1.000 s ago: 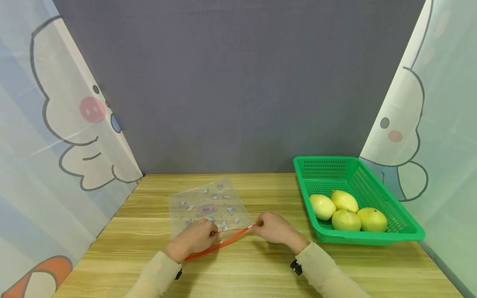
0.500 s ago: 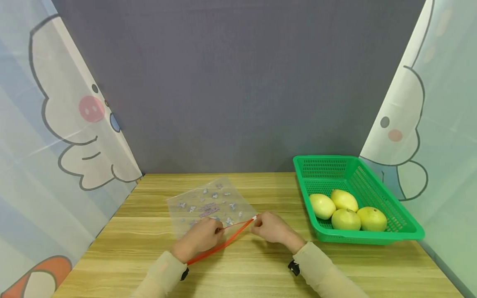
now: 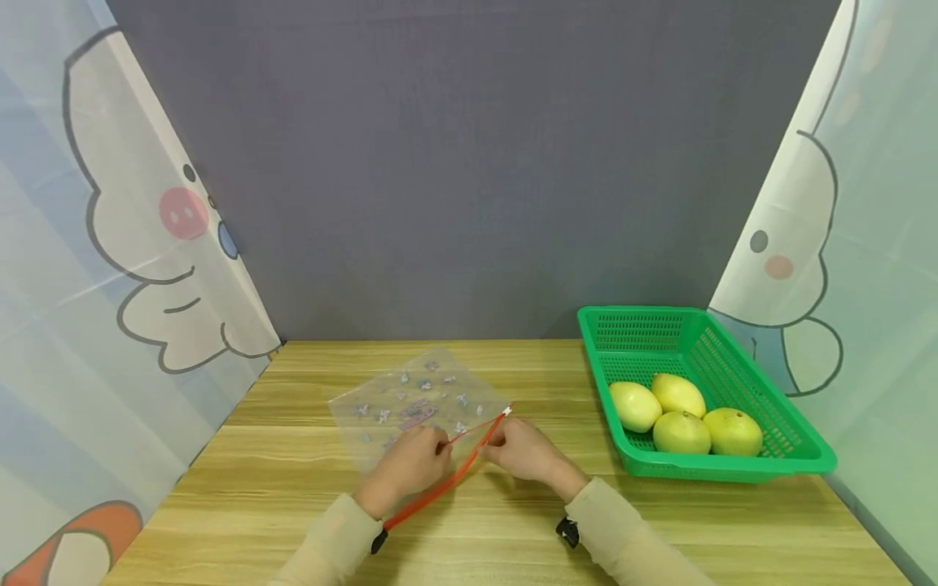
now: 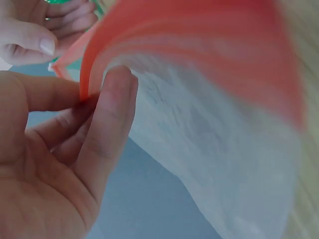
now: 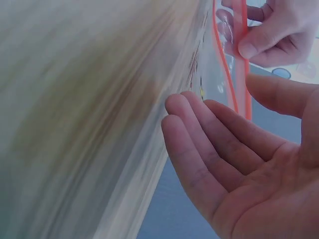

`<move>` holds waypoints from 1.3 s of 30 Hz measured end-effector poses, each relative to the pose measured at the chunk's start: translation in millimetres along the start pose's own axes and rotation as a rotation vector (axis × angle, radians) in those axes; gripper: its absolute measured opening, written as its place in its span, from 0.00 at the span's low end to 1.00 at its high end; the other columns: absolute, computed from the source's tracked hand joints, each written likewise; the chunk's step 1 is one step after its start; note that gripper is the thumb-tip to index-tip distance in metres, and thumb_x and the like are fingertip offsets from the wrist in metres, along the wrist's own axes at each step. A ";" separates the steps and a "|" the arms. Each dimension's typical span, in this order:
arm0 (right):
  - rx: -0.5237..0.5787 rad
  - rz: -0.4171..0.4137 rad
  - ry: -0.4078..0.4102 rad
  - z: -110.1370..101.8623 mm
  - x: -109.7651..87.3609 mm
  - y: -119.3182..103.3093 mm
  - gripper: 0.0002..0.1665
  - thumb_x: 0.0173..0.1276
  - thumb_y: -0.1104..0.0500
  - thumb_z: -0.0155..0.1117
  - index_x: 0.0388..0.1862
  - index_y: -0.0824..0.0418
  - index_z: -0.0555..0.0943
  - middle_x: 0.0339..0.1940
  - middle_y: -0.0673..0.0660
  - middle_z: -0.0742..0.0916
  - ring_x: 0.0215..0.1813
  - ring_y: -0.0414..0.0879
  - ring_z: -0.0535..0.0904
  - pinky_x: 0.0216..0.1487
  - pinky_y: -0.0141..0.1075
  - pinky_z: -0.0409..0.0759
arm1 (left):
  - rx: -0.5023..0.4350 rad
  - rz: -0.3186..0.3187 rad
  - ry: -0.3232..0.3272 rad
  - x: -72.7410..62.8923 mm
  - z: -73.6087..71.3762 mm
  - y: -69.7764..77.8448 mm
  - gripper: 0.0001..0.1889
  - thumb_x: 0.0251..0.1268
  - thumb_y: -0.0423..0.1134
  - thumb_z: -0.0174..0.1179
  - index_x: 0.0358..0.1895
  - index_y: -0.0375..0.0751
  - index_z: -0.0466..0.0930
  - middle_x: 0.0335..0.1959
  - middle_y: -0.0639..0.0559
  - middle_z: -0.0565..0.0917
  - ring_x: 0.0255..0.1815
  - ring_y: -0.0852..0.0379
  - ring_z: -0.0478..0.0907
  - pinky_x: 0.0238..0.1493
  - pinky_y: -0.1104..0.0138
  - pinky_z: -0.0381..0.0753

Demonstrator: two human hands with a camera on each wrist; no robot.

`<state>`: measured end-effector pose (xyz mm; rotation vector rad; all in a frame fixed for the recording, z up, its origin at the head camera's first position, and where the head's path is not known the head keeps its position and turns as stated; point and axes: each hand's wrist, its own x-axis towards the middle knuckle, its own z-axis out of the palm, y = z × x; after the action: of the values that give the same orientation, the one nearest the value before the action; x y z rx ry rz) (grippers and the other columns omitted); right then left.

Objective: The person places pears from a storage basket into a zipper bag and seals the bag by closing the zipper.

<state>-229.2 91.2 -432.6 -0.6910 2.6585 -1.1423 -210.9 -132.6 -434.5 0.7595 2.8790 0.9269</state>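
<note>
A clear zip bag (image 3: 399,395) with small purple and blue prints lies tilted over the table, its red-edged mouth towards me. One side of the red zip strip (image 3: 458,476) bows away from the other, so the mouth gapes. My left hand (image 3: 412,465) pinches one lip of the mouth between thumb and fingers, as the left wrist view shows. A white slider (image 3: 507,412) sits at the strip's far right end. Just below it, my right hand (image 3: 523,452) is at the other lip; its fingers (image 5: 197,167) are loosely bent, the thumb apart from them beside the strip.
A green plastic basket (image 3: 733,465) stands on the right of the wooden table (image 3: 293,456), holding several yellow-green round fruits (image 3: 681,432). A grey panel (image 3: 469,203) rises behind the table, with cartoon-printed curtains (image 3: 146,244) at both sides.
My left hand has moved right and drawn its lip away, widening the mouth. The right hand has slipped off the slider end and down along the strip. The bag has turned slightly.
</note>
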 end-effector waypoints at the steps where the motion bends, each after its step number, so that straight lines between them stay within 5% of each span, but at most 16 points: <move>1: 0.015 0.002 0.002 0.6 0.5 -0.1 0.19 0.72 0.55 0.65 0.21 0.63 0.85 0.09 0.43 0.68 0.13 0.37 0.59 0.18 0.32 0.59 | -0.012 -0.011 0.006 0.3 0.8 1.3 0.16 0.74 0.29 0.54 0.23 0.42 0.75 0.12 0.60 0.60 0.11 0.66 0.54 0.15 0.74 0.57; 8: 0.063 0.002 0.033 4.5 3.7 -0.9 0.17 0.75 0.58 0.61 0.26 0.63 0.85 0.11 0.46 0.72 0.13 0.38 0.61 0.18 0.33 0.61 | -0.079 -0.056 0.029 2.8 5.2 11.5 0.16 0.74 0.30 0.53 0.23 0.41 0.78 0.11 0.59 0.66 0.09 0.66 0.58 0.14 0.75 0.58; 28: 0.048 0.014 0.085 6.6 11.1 1.2 0.16 0.73 0.61 0.61 0.23 0.62 0.84 0.15 0.47 0.78 0.17 0.40 0.68 0.22 0.34 0.68 | 0.044 -0.005 0.232 9.4 9.4 32.5 0.06 0.68 0.28 0.58 0.35 0.32 0.85 0.19 0.54 0.77 0.13 0.66 0.66 0.16 0.72 0.67; 39: 0.118 0.037 0.108 5.7 13.2 4.3 0.15 0.72 0.65 0.59 0.23 0.61 0.82 0.19 0.57 0.84 0.18 0.41 0.73 0.20 0.33 0.69 | 0.172 0.044 0.464 19.9 5.4 43.1 0.06 0.61 0.29 0.64 0.27 0.39 0.84 0.19 0.54 0.80 0.16 0.66 0.67 0.18 0.72 0.68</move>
<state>-240.4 83.9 -439.2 -0.5724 2.6516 -1.3503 -208.5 -90.3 -412.6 0.6980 3.3936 0.9835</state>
